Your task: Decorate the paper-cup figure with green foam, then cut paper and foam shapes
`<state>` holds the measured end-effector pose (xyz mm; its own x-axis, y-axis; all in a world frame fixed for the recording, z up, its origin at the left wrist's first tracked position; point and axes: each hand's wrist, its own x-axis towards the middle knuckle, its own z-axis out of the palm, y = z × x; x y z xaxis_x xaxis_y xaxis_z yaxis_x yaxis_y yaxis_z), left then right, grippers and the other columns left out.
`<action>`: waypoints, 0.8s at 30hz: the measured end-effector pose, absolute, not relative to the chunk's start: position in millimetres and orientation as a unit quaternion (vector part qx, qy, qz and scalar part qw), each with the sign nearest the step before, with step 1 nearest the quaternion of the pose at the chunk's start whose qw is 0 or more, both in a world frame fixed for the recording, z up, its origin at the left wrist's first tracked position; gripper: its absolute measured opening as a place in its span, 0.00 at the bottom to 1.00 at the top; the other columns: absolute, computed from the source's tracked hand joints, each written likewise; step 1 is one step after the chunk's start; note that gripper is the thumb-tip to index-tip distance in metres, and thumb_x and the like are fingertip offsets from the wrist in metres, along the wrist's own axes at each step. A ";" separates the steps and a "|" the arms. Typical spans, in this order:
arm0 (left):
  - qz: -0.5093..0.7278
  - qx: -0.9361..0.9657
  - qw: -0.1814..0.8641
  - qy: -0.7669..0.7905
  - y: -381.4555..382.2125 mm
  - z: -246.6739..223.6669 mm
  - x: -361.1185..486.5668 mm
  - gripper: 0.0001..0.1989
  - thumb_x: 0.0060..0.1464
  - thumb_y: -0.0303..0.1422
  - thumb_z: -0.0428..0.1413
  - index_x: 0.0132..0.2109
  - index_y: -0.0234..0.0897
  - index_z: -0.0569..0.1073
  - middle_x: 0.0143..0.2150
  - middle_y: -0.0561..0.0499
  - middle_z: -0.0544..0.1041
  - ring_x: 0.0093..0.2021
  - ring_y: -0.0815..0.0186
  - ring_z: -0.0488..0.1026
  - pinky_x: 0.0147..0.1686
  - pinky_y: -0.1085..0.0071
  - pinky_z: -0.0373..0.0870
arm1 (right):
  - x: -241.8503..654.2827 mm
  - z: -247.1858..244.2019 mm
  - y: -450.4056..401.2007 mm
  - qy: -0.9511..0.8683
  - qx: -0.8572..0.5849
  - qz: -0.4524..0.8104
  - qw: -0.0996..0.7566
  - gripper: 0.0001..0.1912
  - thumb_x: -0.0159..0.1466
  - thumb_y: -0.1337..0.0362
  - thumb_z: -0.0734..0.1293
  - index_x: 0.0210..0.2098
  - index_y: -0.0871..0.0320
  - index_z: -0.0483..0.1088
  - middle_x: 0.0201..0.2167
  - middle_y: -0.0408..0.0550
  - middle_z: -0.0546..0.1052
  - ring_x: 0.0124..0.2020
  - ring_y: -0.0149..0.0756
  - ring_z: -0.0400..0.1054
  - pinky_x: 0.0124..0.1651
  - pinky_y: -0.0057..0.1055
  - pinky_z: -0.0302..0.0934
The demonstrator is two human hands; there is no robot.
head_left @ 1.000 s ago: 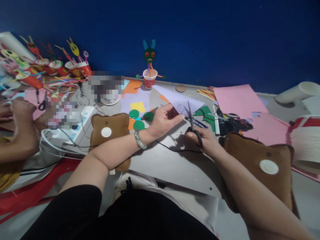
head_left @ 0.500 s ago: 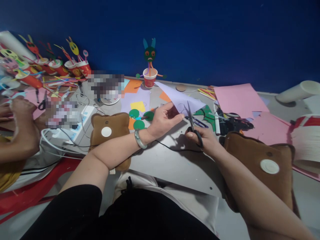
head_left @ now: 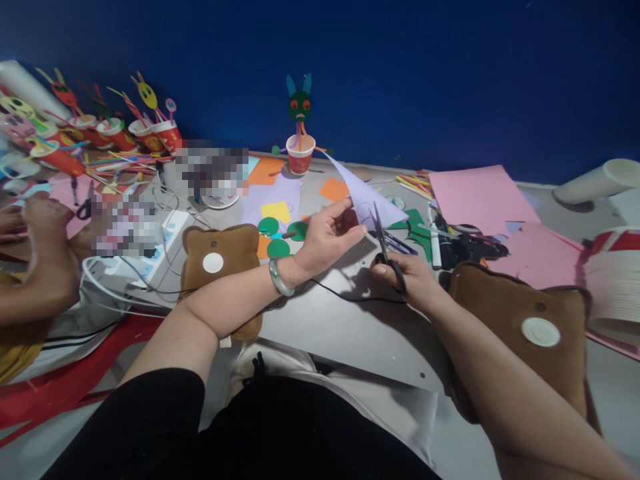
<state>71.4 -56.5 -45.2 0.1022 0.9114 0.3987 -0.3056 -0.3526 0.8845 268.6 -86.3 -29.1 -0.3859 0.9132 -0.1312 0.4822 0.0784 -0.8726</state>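
Note:
My left hand (head_left: 331,235), with a bangle at its wrist, pinches the lower left edge of a purple paper sheet (head_left: 373,197). Small circles are drawn on that sheet. My right hand (head_left: 413,279) grips black-handled scissors (head_left: 383,240), whose blades point up and lie at the sheet's lower edge beside the drawn circles. Whether the blades are parted is hard to see. Left of my left hand lie green paper circles (head_left: 279,249) and a yellow paper piece (head_left: 276,213). Behind the sheet stands a red paper cup (head_left: 301,160) bearing a green paper face.
Brown cushions (head_left: 220,257) lie on both sides of me. Pink paper (head_left: 483,200), a black glue-gun-like heap (head_left: 465,243) and a white roll (head_left: 597,181) are at right. A power strip (head_left: 160,250) with cables and a co-worker's arm (head_left: 43,267) are at left.
The purple sheet has tilted and looks narrower, its upper corner shifted right, uncovering more of an orange paper piece behind it. Both hands stay almost in place.

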 end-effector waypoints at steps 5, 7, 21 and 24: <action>0.610 0.556 0.494 0.275 -56.8 -44.1 70.5 0.15 0.57 0.41 0.67 0.45 0.36 0.78 0.35 0.53 0.76 0.35 0.71 0.72 0.38 0.72 0.73 | 267.5 -29.3 -86.1 -0.697 -0.501 0.455 0.235 0.35 0.52 0.29 0.71 0.20 0.55 0.62 0.18 0.41 0.60 0.24 0.31 0.52 0.29 0.33 0.48; 0.605 0.558 0.493 0.282 -56.5 -44.6 70.0 0.15 0.57 0.40 0.67 0.45 0.36 0.78 0.36 0.52 0.77 0.36 0.70 0.73 0.39 0.72 0.74 | 267.9 -30.8 -85.8 -0.698 -0.502 0.452 0.237 0.35 0.53 0.29 0.71 0.20 0.55 0.61 0.18 0.41 0.60 0.24 0.31 0.53 0.29 0.33 0.48; 0.595 0.549 0.513 0.285 -61.7 -33.8 71.6 0.24 0.52 0.51 0.70 0.39 0.36 0.75 0.36 0.51 0.78 0.39 0.67 0.76 0.44 0.68 0.77 | 267.0 -32.0 -87.6 -0.696 -0.494 0.469 0.228 0.31 0.55 0.33 0.72 0.22 0.55 0.63 0.19 0.40 0.61 0.23 0.31 0.53 0.29 0.33 0.49; 0.591 0.551 0.513 0.290 -61.9 -33.3 71.8 0.25 0.52 0.53 0.69 0.40 0.36 0.74 0.37 0.51 0.78 0.39 0.67 0.76 0.44 0.68 0.77 | 266.5 -30.6 -88.2 -0.693 -0.491 0.480 0.222 0.31 0.54 0.33 0.72 0.22 0.55 0.64 0.19 0.40 0.61 0.24 0.31 0.53 0.29 0.32 0.49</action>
<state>71.8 -61.9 -33.3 0.1331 0.9255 0.3547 -0.2873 -0.3065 0.9075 266.5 -88.2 -30.6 -0.4204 0.8924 -0.1640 0.4667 0.0577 -0.8825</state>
